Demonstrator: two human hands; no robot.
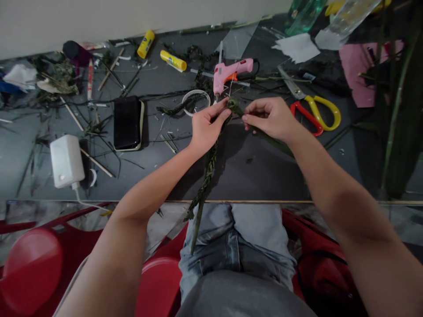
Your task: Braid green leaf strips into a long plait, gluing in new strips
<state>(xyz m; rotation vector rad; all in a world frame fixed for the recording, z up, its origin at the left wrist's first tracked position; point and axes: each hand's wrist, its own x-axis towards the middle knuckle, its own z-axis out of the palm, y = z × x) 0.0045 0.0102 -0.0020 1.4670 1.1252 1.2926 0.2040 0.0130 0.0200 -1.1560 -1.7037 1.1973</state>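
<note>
My left hand [209,127] pinches a rolled green leaf strip [234,105], coiled like a small rosette at its top. From under that hand a braided green stem [209,169] hangs down past the table's front edge, beside a narrow flat leaf end. My right hand [269,118] closes thumb and fingers on the same strip, whose long tail runs right beneath the wrist. Just beyond the fingers lies a pink hot glue gun [228,75], its nozzle towards me. A white tape ring [196,103] rests left of it.
Scissors [313,110] with red and yellow handles lie open at right. Phones or similar dark slabs [127,123], a white power adapter [67,162], yellow glue sticks [173,60], sticks and leaf scraps cover the left. Long leaves [401,119] stand at far right.
</note>
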